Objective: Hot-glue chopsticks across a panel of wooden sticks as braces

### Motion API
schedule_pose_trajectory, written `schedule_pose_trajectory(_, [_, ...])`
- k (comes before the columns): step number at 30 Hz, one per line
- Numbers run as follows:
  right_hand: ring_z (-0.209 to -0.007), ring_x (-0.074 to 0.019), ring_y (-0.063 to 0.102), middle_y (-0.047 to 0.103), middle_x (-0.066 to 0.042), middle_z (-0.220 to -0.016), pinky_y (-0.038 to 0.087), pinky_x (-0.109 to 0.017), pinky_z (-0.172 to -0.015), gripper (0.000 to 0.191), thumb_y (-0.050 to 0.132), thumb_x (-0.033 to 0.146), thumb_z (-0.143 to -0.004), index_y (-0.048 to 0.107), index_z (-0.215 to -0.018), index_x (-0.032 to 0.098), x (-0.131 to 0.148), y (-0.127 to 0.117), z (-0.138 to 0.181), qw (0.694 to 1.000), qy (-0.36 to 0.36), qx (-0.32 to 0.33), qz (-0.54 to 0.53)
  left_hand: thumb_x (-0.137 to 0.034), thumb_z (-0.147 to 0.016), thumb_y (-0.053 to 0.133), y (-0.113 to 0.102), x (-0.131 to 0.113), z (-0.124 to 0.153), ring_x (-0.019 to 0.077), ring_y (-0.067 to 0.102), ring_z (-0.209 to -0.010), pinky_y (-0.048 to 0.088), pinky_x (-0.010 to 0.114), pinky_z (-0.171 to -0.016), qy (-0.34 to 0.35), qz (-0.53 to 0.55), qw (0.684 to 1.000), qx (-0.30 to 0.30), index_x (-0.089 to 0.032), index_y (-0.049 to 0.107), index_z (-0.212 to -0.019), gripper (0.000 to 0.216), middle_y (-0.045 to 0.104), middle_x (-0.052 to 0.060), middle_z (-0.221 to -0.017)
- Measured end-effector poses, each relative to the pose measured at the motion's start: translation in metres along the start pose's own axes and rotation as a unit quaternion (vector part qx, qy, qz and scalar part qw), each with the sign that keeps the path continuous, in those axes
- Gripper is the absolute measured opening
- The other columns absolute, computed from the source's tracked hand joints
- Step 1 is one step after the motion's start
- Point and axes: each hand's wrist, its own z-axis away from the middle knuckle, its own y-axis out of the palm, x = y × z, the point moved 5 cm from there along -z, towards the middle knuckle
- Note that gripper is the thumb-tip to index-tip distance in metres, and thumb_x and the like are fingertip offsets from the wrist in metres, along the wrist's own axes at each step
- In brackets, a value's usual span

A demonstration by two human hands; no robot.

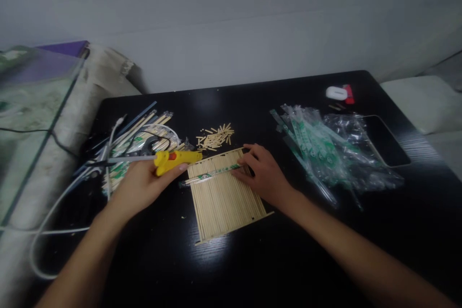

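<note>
My left hand [139,185] is closed around a yellow glue gun [176,159], its nozzle pointing right at the top left corner of a flat panel of wooden sticks [225,199] on the black table [252,260]. My right hand [262,171] rests on the panel's upper right part, fingers pressing a wrapped pair of chopsticks [212,173] that lies across the panel's top edge.
Short cut stick pieces [215,137] lie behind the panel. A heap of empty green-printed plastic wrappers [325,149] is at the right, a dark phone [386,139] beyond it. Wrapped chopsticks and cables [140,142] pile at the left. A white object [336,92] sits far right.
</note>
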Motion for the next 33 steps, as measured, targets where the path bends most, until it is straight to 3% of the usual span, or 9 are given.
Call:
schedule_pose_trajectory(3, [-0.124,-0.0346,0.064,0.063,-0.011,-0.105,0.056,-0.055,-0.099,0.019,0.069,0.041,-0.099,0.065,-0.096,0.023,-0.001,0.001,0.0,1.0,0.001,0.0,0.001,-0.071,-0.08,0.07,-0.007,0.018,0.009,0.0263,0.073,-0.073,0.057,0.033,-0.061,-0.007,-0.009,1.0,-0.009,-0.026,0.082,-0.096,0.049,0.081,0.003,-0.088])
schedule_pose_trajectory(8, [-0.122,-0.0344,0.065,0.063,-0.011,-0.103,0.057,-0.055,-0.098,0.021,0.068,0.043,-0.1,0.065,-0.096,0.023,-0.001,0.0,0.0,1.0,-0.003,-0.004,0.007,-0.072,-0.08,0.069,-0.009,0.032,0.017,0.0254,0.071,-0.068,0.057,0.033,-0.061,0.003,-0.017,1.0,-0.019,-0.026,0.081,-0.094,0.05,0.077,0.003,-0.078])
schedule_pose_trajectory(14, [-0.121,-0.0344,0.066,0.063,-0.01,-0.099,0.058,-0.054,-0.096,0.022,0.069,0.044,-0.1,0.065,-0.096,0.022,0.0,0.0,0.001,1.0,-0.004,-0.001,0.007,-0.073,-0.083,0.065,-0.005,0.027,0.018,0.0248,0.068,-0.065,0.057,0.034,-0.062,0.017,-0.022,0.999,-0.022,-0.026,0.08,-0.095,0.051,0.075,0.003,-0.073])
schedule_pose_trajectory(21, [-0.122,-0.0351,0.066,0.063,-0.009,-0.099,0.058,-0.057,-0.097,0.022,0.068,0.045,-0.1,0.065,-0.097,0.023,-0.002,0.0,0.001,1.0,-0.002,0.002,0.01,-0.072,-0.084,0.064,-0.001,0.028,0.02,0.0254,0.071,-0.072,0.059,0.033,-0.068,0.01,-0.009,0.999,-0.039,-0.024,0.079,-0.095,0.052,0.08,0.004,-0.085])
schedule_pose_trajectory(25, [-0.121,-0.0349,0.066,0.063,-0.01,-0.099,0.058,-0.057,-0.097,0.023,0.067,0.044,-0.1,0.066,-0.097,0.022,-0.001,0.0,0.001,1.0,-0.006,0.001,0.014,-0.074,-0.088,0.06,0.005,0.033,0.02,0.0237,0.068,-0.065,0.054,0.033,-0.061,0.024,-0.049,0.998,-0.034,-0.025,0.078,-0.089,0.052,0.076,0.002,-0.075])
schedule_pose_trajectory(33, [-0.121,-0.0351,0.066,0.063,-0.01,-0.1,0.058,-0.056,-0.097,0.02,0.068,0.042,-0.1,0.065,-0.098,0.023,-0.002,0.0,0.001,1.0,-0.008,-0.005,0.014,-0.058,-0.1,0.057,0.012,0.024,0.021,0.0199,0.064,-0.074,0.051,0.032,-0.069,0.124,-0.055,0.981,-0.138,-0.022,0.065,-0.09,0.038,0.067,0.002,-0.085])
